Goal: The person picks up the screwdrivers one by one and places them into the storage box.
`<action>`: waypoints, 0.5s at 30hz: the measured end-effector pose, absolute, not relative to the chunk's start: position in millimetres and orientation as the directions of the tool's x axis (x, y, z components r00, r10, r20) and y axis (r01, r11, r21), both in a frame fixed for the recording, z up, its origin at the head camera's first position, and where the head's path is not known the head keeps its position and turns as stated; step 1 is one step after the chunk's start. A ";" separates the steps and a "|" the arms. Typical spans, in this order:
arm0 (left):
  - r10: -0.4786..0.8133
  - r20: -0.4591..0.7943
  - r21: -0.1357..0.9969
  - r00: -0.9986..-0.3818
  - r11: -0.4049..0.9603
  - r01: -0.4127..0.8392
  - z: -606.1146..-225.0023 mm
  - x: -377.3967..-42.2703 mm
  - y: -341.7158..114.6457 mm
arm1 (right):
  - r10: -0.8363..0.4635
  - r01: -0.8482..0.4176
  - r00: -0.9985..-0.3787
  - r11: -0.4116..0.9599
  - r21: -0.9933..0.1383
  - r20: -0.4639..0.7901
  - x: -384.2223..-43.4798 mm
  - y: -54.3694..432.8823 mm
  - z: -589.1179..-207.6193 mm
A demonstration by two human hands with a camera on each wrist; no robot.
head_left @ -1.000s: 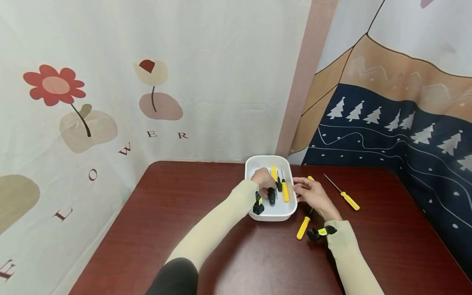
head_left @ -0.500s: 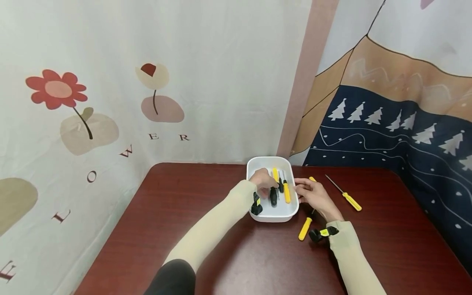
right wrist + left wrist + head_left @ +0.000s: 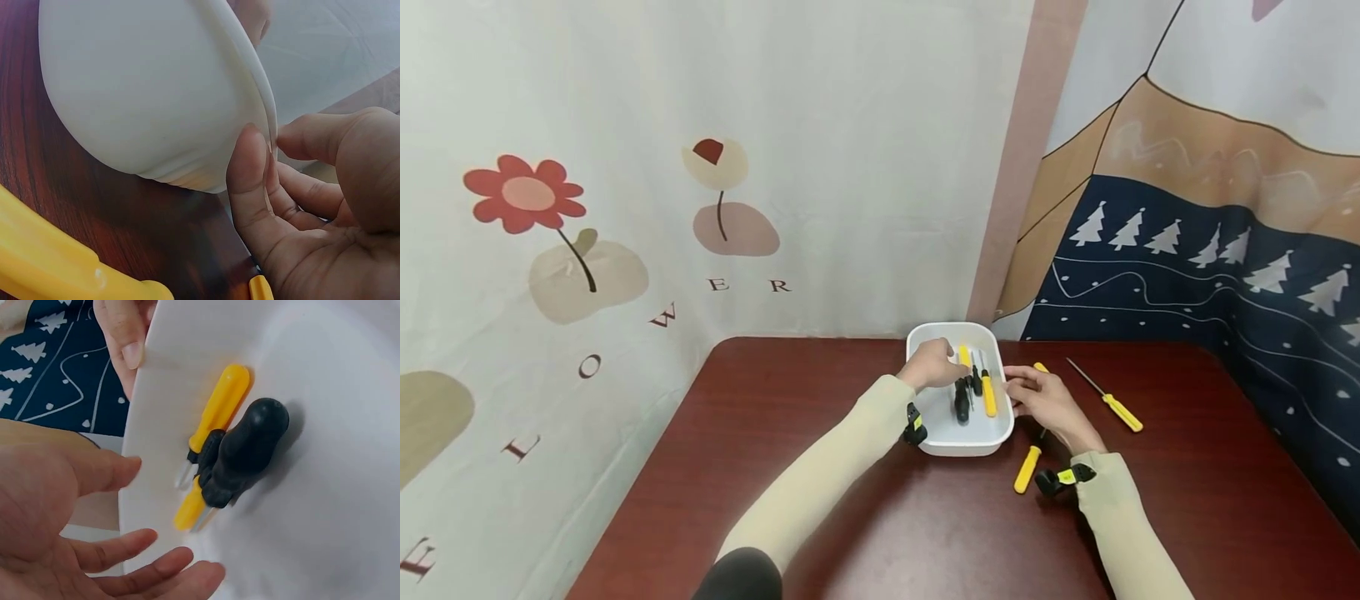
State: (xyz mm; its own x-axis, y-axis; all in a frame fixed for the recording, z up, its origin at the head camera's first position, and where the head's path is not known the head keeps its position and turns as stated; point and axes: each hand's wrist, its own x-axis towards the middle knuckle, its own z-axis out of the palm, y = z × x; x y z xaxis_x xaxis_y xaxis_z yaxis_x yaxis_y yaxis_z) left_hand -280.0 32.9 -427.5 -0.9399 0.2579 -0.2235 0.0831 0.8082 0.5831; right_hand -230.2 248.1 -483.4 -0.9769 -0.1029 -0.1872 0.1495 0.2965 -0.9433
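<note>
My left hand (image 3: 929, 365) is over the left side of a white plastic tray (image 3: 964, 450). In the left wrist view its fingers (image 3: 144, 547) are spread, holding nothing, beside a thick black-handled screwdriver (image 3: 255, 434) in the tray. Alongside that one lie a yellow-handled screwdriver (image 3: 222, 403), a small black handle (image 3: 209, 450) and a second yellow handle (image 3: 189, 509). My right hand (image 3: 1051, 407) pinches the tray's right rim between thumb and fingers, as the right wrist view shows.
On the dark red table (image 3: 820, 400), a yellow-handled screwdriver (image 3: 1028, 471) lies partly under my right hand, and another yellow handle end (image 3: 1041, 367) shows behind it. Farther right lies a third yellow screwdriver (image 3: 1122, 412). A printed curtain (image 3: 850, 208) hangs behind the table.
My left hand has drawn back leftward from the black screwdriver, leaving more of its handle in sight. My right hand stays at the rim. The head view has shifted slightly.
</note>
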 end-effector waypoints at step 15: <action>0.330 0.042 0.527 -0.943 0.795 0.301 -417.9 -268.3 0.4 | -0.099 0.163 -0.975 0.293 -0.942 -0.199 -229.5 247.4 -483.8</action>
